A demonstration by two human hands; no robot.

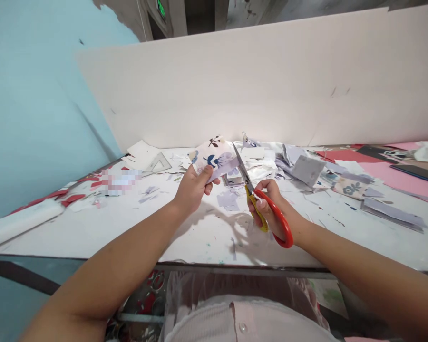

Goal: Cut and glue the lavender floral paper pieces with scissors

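My left hand [193,188] is closed on a small piece of patterned paper [213,159], white and lilac with dark blue flower prints, held up above the white table [135,223]. My right hand [267,205] grips scissors [261,202] with red and yellow handles. The steel blades point up and to the left, and their tips meet the right edge of the patterned paper. Both hands hover over the middle of the table, a short way apart.
Paper scraps and cut pieces [306,168] litter the back of the table. A clear triangle ruler [159,164] lies at the back left, pink and red sheets [392,173] at the right. A large pale board [257,80] stands behind. Red scraps [69,197] lie at the left.
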